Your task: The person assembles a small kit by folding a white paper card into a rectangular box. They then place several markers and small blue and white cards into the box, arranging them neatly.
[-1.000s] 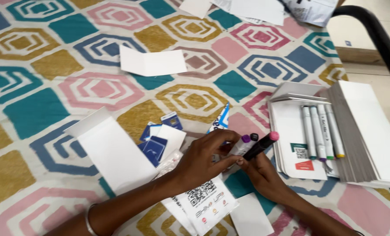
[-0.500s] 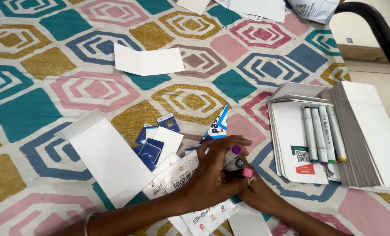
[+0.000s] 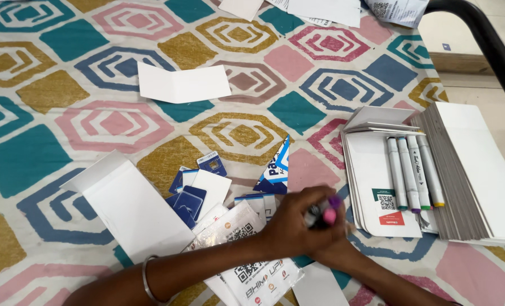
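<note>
My left hand (image 3: 295, 226), with a thin bangle on its wrist, reaches in from the lower left and is closed around markers (image 3: 327, 211) with a pink and a purple cap. My right hand (image 3: 343, 252) comes from the lower right and lies mostly hidden beneath the left hand, so its grip is unclear. Both hands hover over a printed sheet with a square code (image 3: 247, 275) and a blue and white leaflet (image 3: 278, 170). Just right of them, several grey markers (image 3: 414, 170) lie side by side in an open white case (image 3: 371, 153).
A patterned cloth (image 3: 94, 51) covers the surface. A long white paper (image 3: 133, 212), small blue cards (image 3: 189, 201) and a white card (image 3: 182, 84) lie left of the hands. A thick stack of white sheets (image 3: 479, 170) sits at right. A black bar (image 3: 490, 45) crosses the top right.
My left hand slid right over my right hand and closed around the pink and purple capped markers. The view shifted slightly, and the hands are motion-blurred.
</note>
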